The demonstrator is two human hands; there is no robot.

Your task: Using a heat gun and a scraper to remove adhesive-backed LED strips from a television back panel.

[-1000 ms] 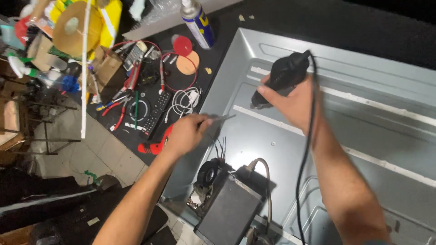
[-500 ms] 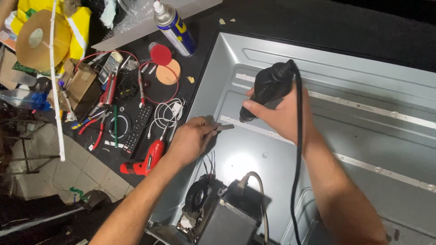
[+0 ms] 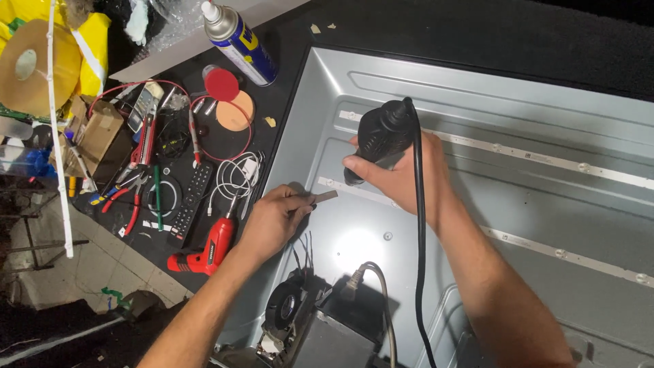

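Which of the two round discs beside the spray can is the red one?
The red disc is the upper one, closest to the blue and yellow spray can. The other disc, just below it, is pale orange and sits nearer the coiled white cable.

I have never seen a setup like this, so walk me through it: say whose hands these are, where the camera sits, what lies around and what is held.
The single view comes from a camera on a person's head, looking down at their own bare hands. The right hand grips a black corded tool, tip down over a large grey metal panel with thin strips running across it. The left hand pinches a small flat strip piece against the panel. On the dark bench beside it lie a red cordless screwdriver, a remote control, pliers, a spray can and a tape roll.
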